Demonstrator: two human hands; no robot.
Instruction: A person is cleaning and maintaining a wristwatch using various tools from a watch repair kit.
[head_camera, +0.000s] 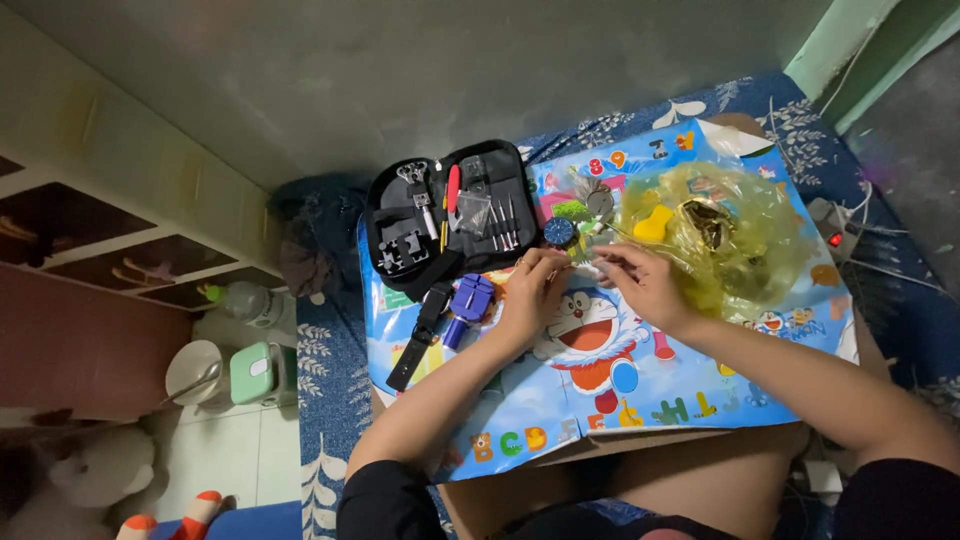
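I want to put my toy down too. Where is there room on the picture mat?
The near part of the mat, between the forearms, is bare. The far edge is crowded: black tool case, yellow plastic bag, purple tool, black strap, and both hands.

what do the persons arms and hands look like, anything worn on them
Both forearms are bare. Dark, black-looking short sleeves end near the elbows. The left hand seems to carry a thin ring on one finger; the right hand shows no glove, and no watch or bracelet is visible.

Both arms are bare below short black sleeves (385, 500), with bare knees showing.
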